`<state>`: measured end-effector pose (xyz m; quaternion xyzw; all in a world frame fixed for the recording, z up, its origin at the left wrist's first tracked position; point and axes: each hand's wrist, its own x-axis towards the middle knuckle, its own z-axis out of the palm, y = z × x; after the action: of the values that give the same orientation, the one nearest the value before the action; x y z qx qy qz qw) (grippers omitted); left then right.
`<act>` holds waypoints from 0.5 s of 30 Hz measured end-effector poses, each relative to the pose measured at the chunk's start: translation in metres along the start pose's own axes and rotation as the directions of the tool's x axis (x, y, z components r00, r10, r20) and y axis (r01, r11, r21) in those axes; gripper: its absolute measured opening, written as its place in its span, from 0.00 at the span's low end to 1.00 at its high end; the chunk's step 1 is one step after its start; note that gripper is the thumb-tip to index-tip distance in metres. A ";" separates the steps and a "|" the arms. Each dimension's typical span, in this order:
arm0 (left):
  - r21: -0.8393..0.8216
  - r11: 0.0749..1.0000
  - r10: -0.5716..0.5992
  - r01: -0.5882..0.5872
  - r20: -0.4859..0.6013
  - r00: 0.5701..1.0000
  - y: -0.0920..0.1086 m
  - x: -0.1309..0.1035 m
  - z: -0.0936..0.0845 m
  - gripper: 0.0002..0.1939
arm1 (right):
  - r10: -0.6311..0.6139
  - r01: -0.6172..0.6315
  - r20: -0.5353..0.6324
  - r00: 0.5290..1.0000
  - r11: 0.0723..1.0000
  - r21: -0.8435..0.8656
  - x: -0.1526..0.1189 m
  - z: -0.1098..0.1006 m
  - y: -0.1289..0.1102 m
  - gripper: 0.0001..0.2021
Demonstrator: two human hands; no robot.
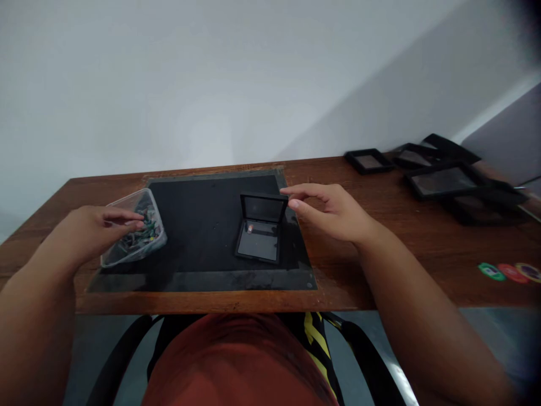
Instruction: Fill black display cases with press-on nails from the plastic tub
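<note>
My left hand [87, 232] reaches over a clear plastic tub [110, 260] at the left of the dark mat. Its thumb and fingertips come close together above a jumble of small mixed pieces [149, 228]; whatever they pinch, if anything, is too small to make out. On the mat's right part a small black hinged case [257, 256] stands with its lid raised. One tiny pinkish piece [250, 229] rests inside it, towards the upper left of the base. My right hand [327, 211] has thumb and fingers at the lid's upper right corner, holding it.
Several black frames or cases [450, 179] lie in a loose pile at the right back of the wooden table [338, 270], with a single one [368, 161] beside them. Round coloured discs [513, 273] overlap near the right front. A pale wall [190, 84] rises behind the table.
</note>
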<state>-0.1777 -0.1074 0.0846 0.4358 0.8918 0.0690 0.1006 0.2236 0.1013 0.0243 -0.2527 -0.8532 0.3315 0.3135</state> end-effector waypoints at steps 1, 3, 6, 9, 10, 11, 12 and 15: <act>-0.008 1.000 -0.003 0.003 -0.025 1.000 0.002 -0.005 -0.003 0.29 | -0.007 0.007 0.000 1.000 1.000 -0.001 0.000 0.000 0.000 0.21; -0.006 1.000 -0.013 0.013 -0.082 0.997 0.005 -0.013 -0.007 0.30 | -0.018 0.018 0.001 1.000 1.000 -0.004 0.000 0.000 0.000 0.20; 0.053 0.998 -0.035 0.043 -0.145 0.989 0.007 -0.021 -0.008 0.29 | -0.015 0.015 0.001 1.000 1.000 -0.008 -0.001 0.000 0.000 0.20; 0.081 0.997 -0.008 0.018 -0.125 0.992 0.007 -0.023 -0.008 0.27 | -0.010 0.010 -0.011 1.000 1.000 -0.012 -0.001 0.000 0.001 0.20; 0.074 0.997 0.002 0.006 -0.106 0.994 0.007 -0.022 -0.008 0.26 | -0.009 0.009 -0.016 1.000 1.000 -0.013 -0.001 -0.001 0.002 0.20; 0.067 0.998 0.006 0.000 -0.087 0.996 0.006 -0.021 -0.008 0.26 | -0.008 0.007 -0.019 1.000 1.000 -0.014 -0.001 -0.001 0.002 0.20; 0.058 0.998 0.006 -0.002 -0.068 0.998 0.006 -0.020 -0.008 0.27 | -0.003 0.003 -0.019 1.000 1.000 -0.013 -0.001 -0.001 0.002 0.20; 0.031 0.999 0.019 -0.017 -0.065 0.998 0.006 -0.017 -0.008 0.26 | 0.009 -0.009 -0.013 1.000 1.000 0.011 -0.001 0.000 0.001 0.19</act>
<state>-0.1653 -0.1174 0.0955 0.4429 0.8915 0.0704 0.0642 0.2244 0.1016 0.0237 -0.2570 -0.8481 0.3361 0.3189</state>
